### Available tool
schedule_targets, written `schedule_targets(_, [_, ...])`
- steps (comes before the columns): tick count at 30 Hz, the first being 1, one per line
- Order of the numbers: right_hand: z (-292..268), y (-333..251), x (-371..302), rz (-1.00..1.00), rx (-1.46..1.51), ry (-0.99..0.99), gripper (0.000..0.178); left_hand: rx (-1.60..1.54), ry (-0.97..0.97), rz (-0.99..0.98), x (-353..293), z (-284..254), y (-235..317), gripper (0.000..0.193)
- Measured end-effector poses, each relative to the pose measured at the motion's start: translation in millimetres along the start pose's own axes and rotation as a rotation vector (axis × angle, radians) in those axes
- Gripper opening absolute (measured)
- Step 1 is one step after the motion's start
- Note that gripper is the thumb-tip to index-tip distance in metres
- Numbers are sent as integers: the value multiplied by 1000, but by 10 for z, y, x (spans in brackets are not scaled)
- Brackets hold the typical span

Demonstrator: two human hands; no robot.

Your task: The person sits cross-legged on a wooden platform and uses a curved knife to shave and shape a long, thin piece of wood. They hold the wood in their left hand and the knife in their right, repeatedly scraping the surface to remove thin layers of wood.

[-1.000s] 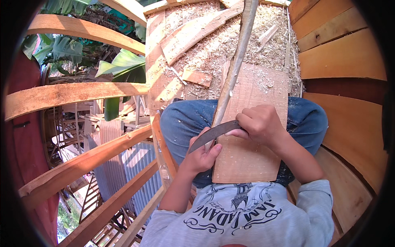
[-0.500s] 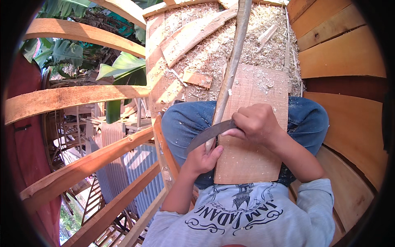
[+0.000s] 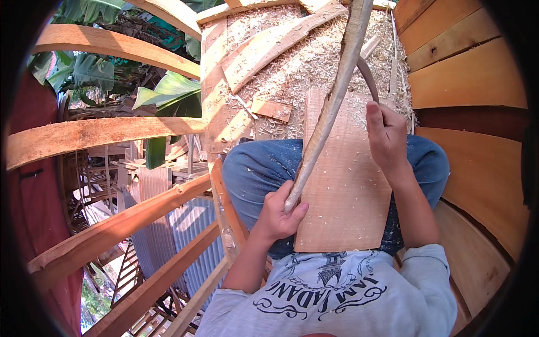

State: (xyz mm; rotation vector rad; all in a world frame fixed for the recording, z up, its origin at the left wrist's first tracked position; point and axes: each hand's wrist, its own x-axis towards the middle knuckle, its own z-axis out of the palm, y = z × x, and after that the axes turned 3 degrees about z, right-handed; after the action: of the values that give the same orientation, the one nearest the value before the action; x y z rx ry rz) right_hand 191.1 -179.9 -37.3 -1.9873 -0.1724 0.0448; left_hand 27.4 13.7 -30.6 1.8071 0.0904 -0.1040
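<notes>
My left hand (image 3: 279,212) is closed round the near end of a long, slightly bent wooden stick (image 3: 330,109). The stick slants up and away to the right, past the upper edge of the view. In my right hand (image 3: 387,135) is a curved knife (image 3: 368,78), its dark blade arching toward the stick's far part. The blade meets or passes behind the stick there; I cannot tell whether it touches. The knife's handle is hidden in my fist. A flat wooden board (image 3: 345,196) lies across my lap under the stick, with small shavings on it.
Wood shavings (image 3: 292,73) cover the platform ahead, with a long wood offcut (image 3: 275,48) and a short block (image 3: 272,109) among them. An orange-brown plank wall (image 3: 466,78) stands close on my right. Open wooden rails (image 3: 106,132) run along my left, with leaves beyond.
My right hand and the knife have moved away from my left hand, forward and to the right. The stick's far end has swung right. My left hand keeps its hold on the stick.
</notes>
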Motion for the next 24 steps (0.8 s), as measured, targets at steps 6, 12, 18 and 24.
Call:
schedule_targets(6, [-193,134,-123,178,208,-50,57,-24,1,33,4,-2,-102,27])
schedule_targets(12, [-125,9,-365,7,41,-154,54,-154,68,-12,58,37,-73,55])
schedule_targets(18, [18,-242,-350,-373,-371,-191,52,-12,45,8,27,34,-56,39])
schedule_targets(24, [-22,-139,-120,-498,-581,-73,56,162,84,58,59,78,29,29])
